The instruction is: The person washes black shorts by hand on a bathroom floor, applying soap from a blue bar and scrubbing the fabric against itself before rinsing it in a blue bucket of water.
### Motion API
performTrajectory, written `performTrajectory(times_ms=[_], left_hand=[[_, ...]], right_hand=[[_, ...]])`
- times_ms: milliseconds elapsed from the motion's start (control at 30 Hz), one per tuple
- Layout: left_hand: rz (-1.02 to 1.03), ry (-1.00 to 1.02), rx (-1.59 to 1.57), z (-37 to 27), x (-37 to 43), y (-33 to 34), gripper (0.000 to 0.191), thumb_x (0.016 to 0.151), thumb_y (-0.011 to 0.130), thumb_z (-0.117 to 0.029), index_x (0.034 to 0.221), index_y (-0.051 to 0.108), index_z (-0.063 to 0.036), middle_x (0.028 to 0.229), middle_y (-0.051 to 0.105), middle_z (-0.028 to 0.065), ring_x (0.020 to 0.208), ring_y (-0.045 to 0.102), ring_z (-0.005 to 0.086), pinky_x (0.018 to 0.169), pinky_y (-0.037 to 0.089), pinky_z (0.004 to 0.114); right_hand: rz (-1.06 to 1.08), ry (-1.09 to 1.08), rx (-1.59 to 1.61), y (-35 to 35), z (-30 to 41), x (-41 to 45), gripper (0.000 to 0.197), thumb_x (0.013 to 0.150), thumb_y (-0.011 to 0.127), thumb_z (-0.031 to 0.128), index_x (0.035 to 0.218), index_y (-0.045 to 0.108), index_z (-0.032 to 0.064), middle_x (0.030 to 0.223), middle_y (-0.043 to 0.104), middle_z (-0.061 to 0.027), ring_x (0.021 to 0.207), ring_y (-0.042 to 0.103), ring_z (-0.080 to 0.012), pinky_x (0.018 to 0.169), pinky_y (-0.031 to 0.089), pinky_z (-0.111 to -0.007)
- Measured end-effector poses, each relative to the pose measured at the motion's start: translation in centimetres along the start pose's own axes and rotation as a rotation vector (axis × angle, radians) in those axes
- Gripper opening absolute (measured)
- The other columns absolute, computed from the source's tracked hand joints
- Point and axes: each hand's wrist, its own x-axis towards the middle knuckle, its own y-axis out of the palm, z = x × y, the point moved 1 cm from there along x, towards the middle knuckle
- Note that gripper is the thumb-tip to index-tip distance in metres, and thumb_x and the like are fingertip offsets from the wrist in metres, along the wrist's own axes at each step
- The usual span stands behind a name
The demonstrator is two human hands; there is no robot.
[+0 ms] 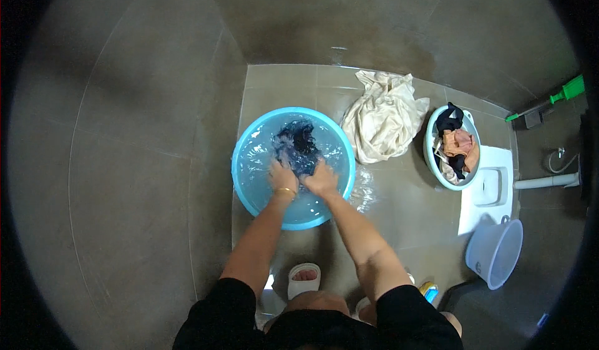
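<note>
A large round light-blue plastic basin [237,181] holds water and stands on the tiled floor before me. Dark navy cloth [299,146] lies wet in the middle of it. At the near edge of this cloth is my left hand [282,177], with a gold-coloured bangle at the wrist and fingertips partly under the water. My right hand [322,178] is close beside it, thumb towards the left hand, fingers touching the cloth. Splashes and the cloth hide the fingertips, so whether either hand grips it is unclear.
Cream fabric [386,116] lies heaped right of the basin. Farther right, a small oval tub [428,163] of clothes stands by a white squat toilet [505,172]. A translucent bucket [486,254] sits nearer me. Grey walls border the floor at left and far side. A green-handled brush [568,90] is at upper right.
</note>
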Motion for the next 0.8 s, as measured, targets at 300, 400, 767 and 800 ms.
performTrajectory(times_ms=[300,400,767,800], left_hand=[[0.016,0.094,-0.042,1.3,-1.7,-2.2,0.065,0.078,0.068,-0.033,0.136,0.043,-0.0211,0.126,0.046,0.0207,0.108,0.051,0.0416,0.09,0.041,0.053],[0.221,0.134,0.34,0.7,-2.7,0.3,0.073,0.077,0.069,-0.036,0.141,0.036,-0.0218,0.135,0.041,0.0229,0.116,0.048,0.0436,0.096,0.041,0.048],[0.952,-0.373,-1.268,-4.6,-0.6,-14.9,0.09,0.076,0.05,-0.075,0.136,0.04,-0.0085,0.134,0.046,0.0155,0.117,0.05,0.0312,0.092,0.047,0.047],[0.939,-0.387,-1.354,-7.5,-2.0,-16.3,0.091,0.075,0.051,-0.076,0.134,0.042,-0.0075,0.133,0.047,0.015,0.116,0.051,0.0305,0.092,0.047,0.045]], right_hand=[[-0.371,-0.28,0.016,1.0,-3.2,0.9,0.027,0.079,0.061,0.021,0.104,0.059,0.0089,0.104,0.059,-0.0159,0.099,0.059,-0.0354,0.087,0.045,-0.047],[-0.459,-0.434,-0.05,4.1,-3.6,0.4,0.031,0.075,0.06,0.018,0.105,0.062,0.0131,0.104,0.06,-0.0122,0.102,0.057,-0.0308,0.086,0.046,-0.039],[-0.222,-0.884,0.287,-16.7,4.6,-8.5,0.014,0.081,0.058,0.017,0.088,0.056,0.0052,0.078,0.064,-0.0183,0.077,0.061,-0.0392,0.067,0.046,-0.05],[-0.256,-0.982,0.266,-18.4,5.0,-10.0,0.012,0.081,0.058,0.017,0.085,0.057,0.0058,0.076,0.063,-0.017,0.073,0.061,-0.0381,0.063,0.046,-0.048]])
